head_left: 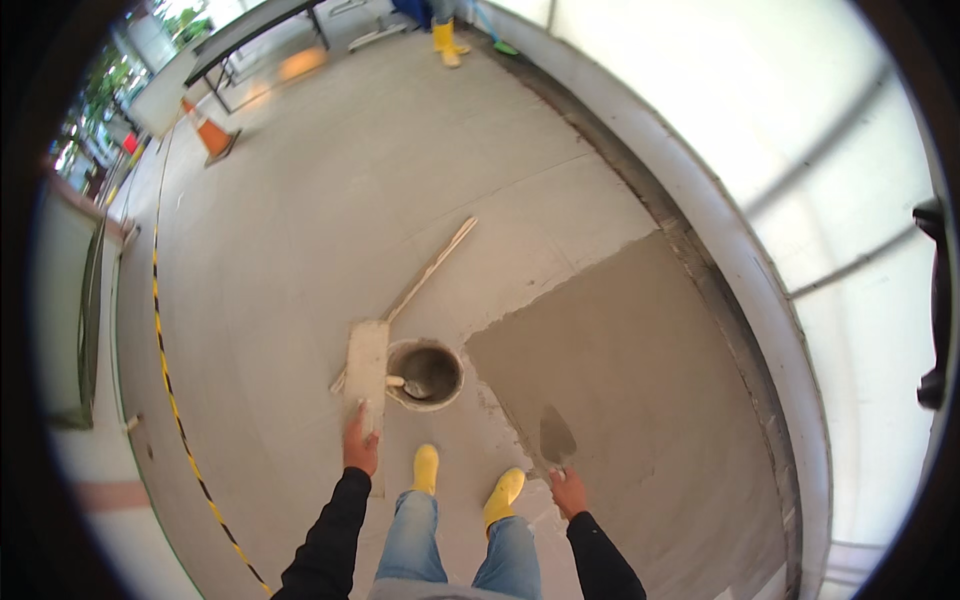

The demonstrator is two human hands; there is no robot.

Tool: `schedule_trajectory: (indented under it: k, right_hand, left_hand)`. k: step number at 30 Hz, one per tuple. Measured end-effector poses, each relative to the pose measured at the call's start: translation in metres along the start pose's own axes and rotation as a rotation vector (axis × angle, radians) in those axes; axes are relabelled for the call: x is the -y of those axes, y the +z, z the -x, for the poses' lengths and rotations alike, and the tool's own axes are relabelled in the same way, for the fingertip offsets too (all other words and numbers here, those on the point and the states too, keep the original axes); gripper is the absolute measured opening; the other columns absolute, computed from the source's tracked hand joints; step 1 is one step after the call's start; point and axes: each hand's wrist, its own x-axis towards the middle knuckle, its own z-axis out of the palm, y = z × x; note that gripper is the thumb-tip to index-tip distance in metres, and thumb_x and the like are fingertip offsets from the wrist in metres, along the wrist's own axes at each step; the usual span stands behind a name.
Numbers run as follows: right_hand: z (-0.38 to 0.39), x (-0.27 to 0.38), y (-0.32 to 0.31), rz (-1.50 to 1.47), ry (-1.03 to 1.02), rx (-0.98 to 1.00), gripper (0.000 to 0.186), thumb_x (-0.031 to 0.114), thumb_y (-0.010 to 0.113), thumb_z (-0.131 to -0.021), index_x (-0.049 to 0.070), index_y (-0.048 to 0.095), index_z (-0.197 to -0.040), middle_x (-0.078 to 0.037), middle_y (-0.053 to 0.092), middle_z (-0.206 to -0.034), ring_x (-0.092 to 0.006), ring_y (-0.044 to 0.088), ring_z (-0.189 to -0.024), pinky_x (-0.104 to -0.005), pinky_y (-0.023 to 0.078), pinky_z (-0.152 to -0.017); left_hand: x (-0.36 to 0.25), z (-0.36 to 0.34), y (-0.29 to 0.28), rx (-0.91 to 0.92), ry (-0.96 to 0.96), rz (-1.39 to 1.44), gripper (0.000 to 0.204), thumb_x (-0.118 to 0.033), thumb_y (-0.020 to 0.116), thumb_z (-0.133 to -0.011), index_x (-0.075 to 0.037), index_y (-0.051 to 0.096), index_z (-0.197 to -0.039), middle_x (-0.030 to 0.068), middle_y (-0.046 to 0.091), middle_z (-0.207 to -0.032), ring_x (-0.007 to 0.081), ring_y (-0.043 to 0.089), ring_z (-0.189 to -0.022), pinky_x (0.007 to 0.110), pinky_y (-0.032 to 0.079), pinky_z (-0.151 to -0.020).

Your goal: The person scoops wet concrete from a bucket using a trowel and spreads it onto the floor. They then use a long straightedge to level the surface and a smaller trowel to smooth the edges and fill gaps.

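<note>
My left hand [361, 443] is closed around the handle of a long, pale rectangular plastering float [367, 362], which points away from me. Just right of the float stands a mortar-stained bucket [456, 378], dark inside. A light-handled tool [397, 382] leans over its near-left rim, its lower end inside. My right hand [568, 491] grips a pointed trowel [556, 437], its blade over the near-left edge of a darker, smooth patch of mortar [640, 370]. Whether the blade touches the mortar I cannot tell. A long wooden straightedge [435, 265] lies on the floor, partly behind the float.
My yellow boots [426, 468] stand between the bucket and the patch. A white wall with a ledge [740, 240] runs along the right. Black-and-yellow tape [180, 420] marks the left, near an orange cone [212, 135]. Far off are a table [255, 40] and a person in yellow boots [446, 42].
</note>
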Motion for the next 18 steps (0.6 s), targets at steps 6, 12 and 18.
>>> schedule_trajectory:
  k: [6, 12, 18]
  right_hand:
    - [-0.067, 0.044, 0.044, 0.264, -0.179, 0.165, 0.051, 0.047, 0.061, -0.096, 0.009, 0.061, -0.13, -0.027, 0.07, -0.115, -0.0475, 0.065, -0.109, -0.0546, 0.051, -0.093]
    - [-0.125, 0.049, 0.126, 0.332, -0.279, 0.159, 0.048, 0.047, 0.059, -0.099, 0.005, 0.061, -0.123, -0.026, 0.071, -0.107, -0.0473, 0.066, -0.102, -0.0539, 0.053, -0.086]
    - [-0.191, 0.08, 0.187, 0.513, -0.557, 0.133, 0.04, 0.044, 0.055, -0.102, 0.009, 0.061, -0.12, -0.022, 0.071, -0.102, -0.0425, 0.068, -0.097, -0.053, 0.054, -0.081]
  left_hand:
    - [0.101, 0.028, 0.102, 0.008, -0.231, -0.06, 0.054, -0.004, 0.061, -0.094, -0.019, 0.059, -0.145, 0.0221, 0.054, -0.134, 0.0429, 0.053, -0.124, 0.047, 0.042, -0.11]
    - [0.253, -0.026, 0.181, -0.261, -0.576, -0.279, 0.052, -0.043, 0.066, -0.095, -0.018, 0.064, -0.141, 0.0279, 0.048, -0.139, 0.0454, 0.051, -0.127, 0.048, 0.041, -0.11]
    - [0.357, -0.117, 0.268, -0.34, -0.73, -0.055, 0.089, -0.072, 0.072, -0.081, -0.003, 0.063, -0.136, 0.0291, 0.05, -0.142, 0.0412, 0.053, -0.13, 0.047, 0.042, -0.109]
